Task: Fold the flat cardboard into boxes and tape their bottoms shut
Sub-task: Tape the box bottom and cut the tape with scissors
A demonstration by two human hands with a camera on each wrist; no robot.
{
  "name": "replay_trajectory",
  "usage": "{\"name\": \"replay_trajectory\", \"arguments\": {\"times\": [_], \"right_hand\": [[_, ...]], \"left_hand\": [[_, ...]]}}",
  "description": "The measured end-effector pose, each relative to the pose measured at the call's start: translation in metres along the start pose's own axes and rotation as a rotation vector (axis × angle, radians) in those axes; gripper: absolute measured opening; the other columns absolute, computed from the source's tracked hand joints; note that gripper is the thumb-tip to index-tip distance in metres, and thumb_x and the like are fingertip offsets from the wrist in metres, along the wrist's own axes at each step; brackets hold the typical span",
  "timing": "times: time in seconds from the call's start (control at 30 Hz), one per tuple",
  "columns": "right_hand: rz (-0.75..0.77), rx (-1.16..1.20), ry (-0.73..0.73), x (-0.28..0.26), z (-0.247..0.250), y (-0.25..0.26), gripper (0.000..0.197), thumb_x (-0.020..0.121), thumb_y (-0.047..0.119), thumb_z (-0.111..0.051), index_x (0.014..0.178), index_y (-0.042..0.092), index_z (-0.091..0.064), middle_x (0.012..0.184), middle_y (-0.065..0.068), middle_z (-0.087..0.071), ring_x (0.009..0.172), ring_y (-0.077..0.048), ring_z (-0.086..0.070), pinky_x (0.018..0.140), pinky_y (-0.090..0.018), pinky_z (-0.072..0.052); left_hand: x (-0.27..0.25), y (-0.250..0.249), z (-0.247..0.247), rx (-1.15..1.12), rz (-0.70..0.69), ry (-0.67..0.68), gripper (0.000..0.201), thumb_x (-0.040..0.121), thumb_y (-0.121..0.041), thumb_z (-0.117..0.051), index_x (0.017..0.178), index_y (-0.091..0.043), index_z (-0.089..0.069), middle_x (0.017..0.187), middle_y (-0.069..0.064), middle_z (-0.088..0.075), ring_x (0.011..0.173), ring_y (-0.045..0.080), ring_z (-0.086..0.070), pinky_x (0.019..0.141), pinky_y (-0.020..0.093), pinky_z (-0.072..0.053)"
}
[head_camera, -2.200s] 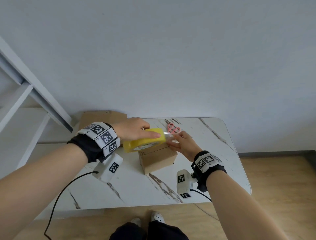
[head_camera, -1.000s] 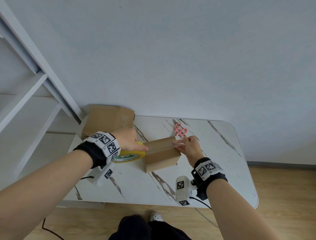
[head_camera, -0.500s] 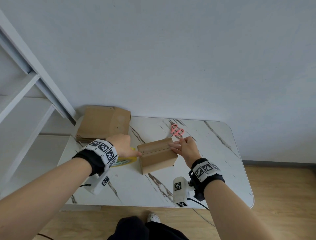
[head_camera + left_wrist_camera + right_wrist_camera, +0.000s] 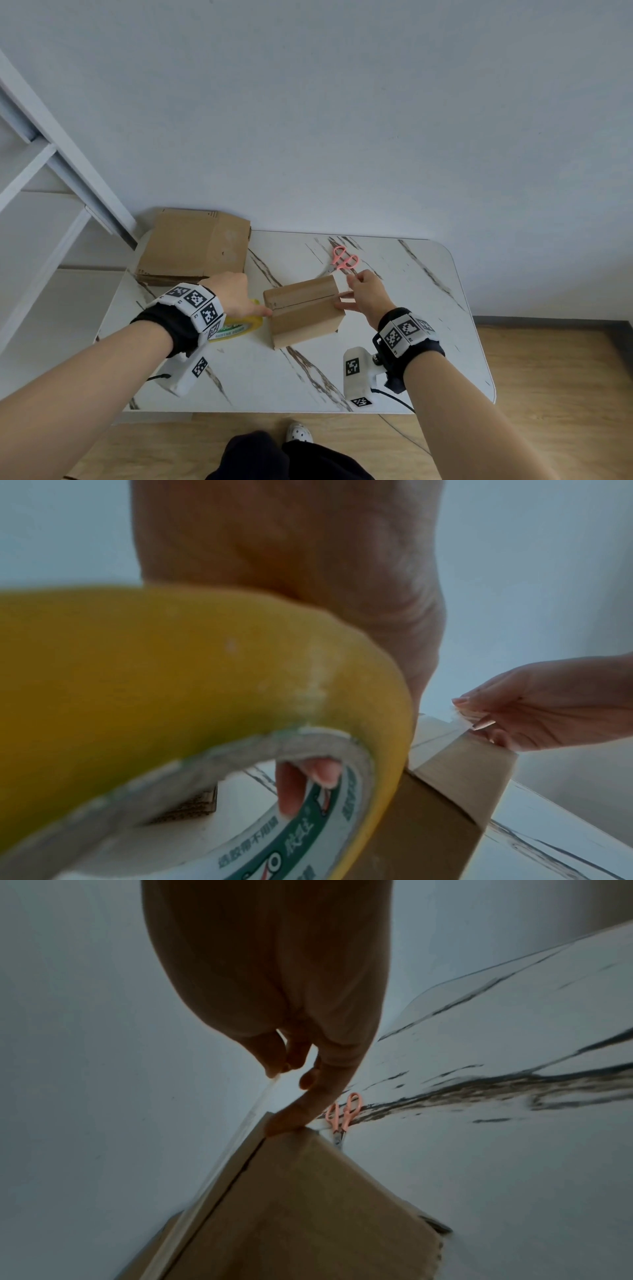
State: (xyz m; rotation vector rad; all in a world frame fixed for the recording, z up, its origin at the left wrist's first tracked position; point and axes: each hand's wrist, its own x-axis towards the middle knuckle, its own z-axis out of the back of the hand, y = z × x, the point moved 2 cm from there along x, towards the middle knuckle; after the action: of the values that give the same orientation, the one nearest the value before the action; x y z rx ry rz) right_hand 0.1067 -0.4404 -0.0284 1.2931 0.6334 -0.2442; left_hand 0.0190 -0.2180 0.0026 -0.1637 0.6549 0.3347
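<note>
A small brown cardboard box (image 4: 303, 310) stands on the marble table (image 4: 428, 325) with its seam facing up. My left hand (image 4: 255, 308) grips the yellow tape roll (image 4: 236, 328) low at the box's left end, one finger hooked through the core (image 4: 308, 780). My right hand (image 4: 347, 296) is at the box's right end. It pinches the free end of the clear tape (image 4: 262, 1093) between thumb and fingertips, while another finger presses the box corner (image 4: 291, 1122). The tape strip runs along the seam between both hands.
A stack of flat cardboard (image 4: 195, 246) lies at the table's back left corner. Pink scissors (image 4: 344, 258) rest just behind the box, near my right hand. A white slanted frame (image 4: 61, 154) rises at the left. Bare tabletop lies in front of the box.
My left hand drew the roll from above the box leftwards and down to the box's left end, laying tape along the seam. My right hand stayed at the right end.
</note>
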Motion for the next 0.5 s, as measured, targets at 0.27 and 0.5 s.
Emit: {"name": "replay_trajectory", "arguments": {"times": [0.27,0.5], "right_hand": [[0.020,-0.261,-0.021,-0.001,0.010,-0.017,0.017,0.101,0.020,-0.039,0.087,0.010,-0.043,0.099,-0.006,-0.051,0.081,-0.015,-0.055,0.059,-0.023,-0.047],[0.045,-0.333,-0.018,0.004,0.001,-0.029,0.017,0.101,0.023,-0.038,0.093,0.008,-0.042,0.090,-0.007,-0.050,0.076,-0.017,-0.053,0.069,-0.032,-0.042]], "left_hand": [[0.002,0.001,-0.003,-0.026,0.004,0.004,0.067,0.064,-0.079,-0.058,0.056,-0.016,-0.037,0.050,-0.003,-0.032,0.046,0.015,-0.035,0.048,0.026,-0.025],[0.005,0.009,-0.011,-0.149,-0.027,-0.002,0.068,0.065,-0.075,-0.061,0.048,-0.018,-0.028,0.048,-0.004,-0.021,0.043,0.015,-0.024,0.049,0.027,-0.018]]}}
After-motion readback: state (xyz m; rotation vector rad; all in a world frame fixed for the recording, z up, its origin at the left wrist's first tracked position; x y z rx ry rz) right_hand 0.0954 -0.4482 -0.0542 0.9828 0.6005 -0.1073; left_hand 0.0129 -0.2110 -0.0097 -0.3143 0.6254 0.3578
